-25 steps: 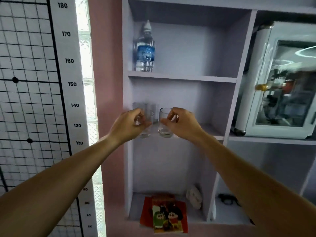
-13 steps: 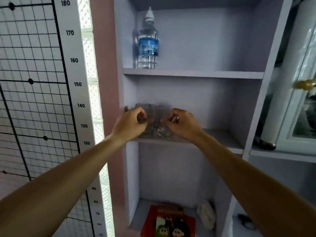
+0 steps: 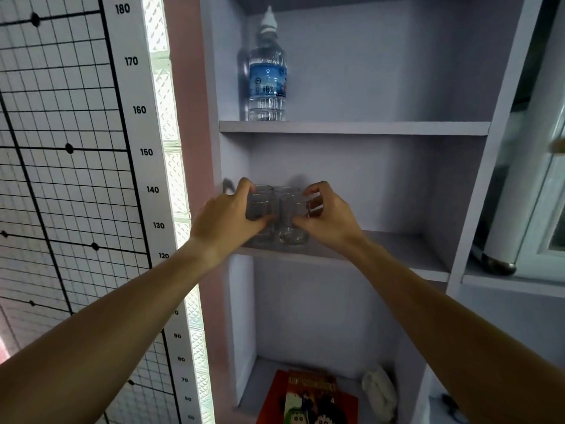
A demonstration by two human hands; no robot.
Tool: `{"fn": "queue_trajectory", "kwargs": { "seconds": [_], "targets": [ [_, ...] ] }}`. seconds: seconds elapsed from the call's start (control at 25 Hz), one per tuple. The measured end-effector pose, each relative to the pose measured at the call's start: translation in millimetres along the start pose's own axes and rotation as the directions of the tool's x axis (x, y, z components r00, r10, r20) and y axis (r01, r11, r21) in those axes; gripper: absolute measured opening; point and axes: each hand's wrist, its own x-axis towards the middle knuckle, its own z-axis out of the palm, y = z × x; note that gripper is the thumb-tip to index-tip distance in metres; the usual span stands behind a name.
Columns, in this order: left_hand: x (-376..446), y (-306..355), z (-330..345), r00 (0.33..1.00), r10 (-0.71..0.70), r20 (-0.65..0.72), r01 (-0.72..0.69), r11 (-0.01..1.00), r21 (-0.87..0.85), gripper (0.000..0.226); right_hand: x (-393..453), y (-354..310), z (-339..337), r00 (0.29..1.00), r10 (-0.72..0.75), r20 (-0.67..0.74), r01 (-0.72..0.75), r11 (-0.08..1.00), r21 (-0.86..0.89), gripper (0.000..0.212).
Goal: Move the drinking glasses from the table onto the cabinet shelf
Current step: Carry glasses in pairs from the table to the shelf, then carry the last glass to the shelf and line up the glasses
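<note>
**Two hands set glasses on the middle cabinet shelf**

Both arms reach forward into a pale lilac cabinet (image 3: 501,123). The left hand (image 3: 226,218) grips a clear drinking glass (image 3: 260,209), its fingers (image 3: 244,186) curled over the rim and far side and the thumb across the near wall. The right hand (image 3: 327,215) holds a second clear glass (image 3: 289,221) in the same way, fingers hooked at the rim and thumb pressed to the side facing the camera. The two held glasses stand upright, just beside each other, their bases at the front part of the middle shelf (image 3: 397,252); whether the bases fully rest on the board cannot be told. Behind them the rims of two more glasses (image 3: 286,189) show, standing further back on the same shelf.

On the shelf above stands a water bottle (image 3: 267,75) with a blue label and a white cap, near the left wall. In the bottom compartment lie a red book with cartoon figures (image 3: 308,396) and a crumpled white object (image 3: 379,390). To the left of the cabinet hangs a height chart (image 3: 134,117) with numbers, next to a wire grid panel (image 3: 55,148). At the right edge a white appliance with a glass door (image 3: 538,185) sits on a neighbouring shelf.
</note>
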Motion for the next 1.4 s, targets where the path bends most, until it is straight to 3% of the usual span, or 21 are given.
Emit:
{"fn": "queue_trajectory", "kwargs": {
  "seconds": [0.56,0.88,1.08,1.24,1.4],
  "targets": [
    [-1.8,-15.1,7.5,0.997,0.039,-0.065,-0.039,0.999,0.004,0.042,4.8,-0.1,21.4,0.999,-0.031,-0.01,0.031,0.999,0.012,0.05],
    [-7.4,-15.6,6.5,0.997,0.048,-0.06,-0.049,0.999,-0.021,0.041,0.8,3.5,24.6,0.999,-0.034,-0.032,0.034,0.999,0.025,0.052],
    [-24.3,-26.5,-11.3,0.998,0.067,0.011,-0.065,0.988,-0.141,0.04,-9.6,-0.3,35.2,0.994,-0.097,-0.058,0.094,0.994,-0.057,0.031],
    [-52.0,-54.1,-48.7,0.985,-0.065,0.158,0.085,0.989,-0.125,0.024,-27.3,-29.1,63.1,0.978,-0.163,0.131,0.174,0.982,-0.078,0.021],
    [-107.5,-100.5,-112.0,0.932,-0.221,0.286,0.232,0.973,-0.004,0.019,-55.4,-88.9,114.6,0.91,-0.193,0.367,0.242,0.966,-0.09,0.014]
  ]
}}
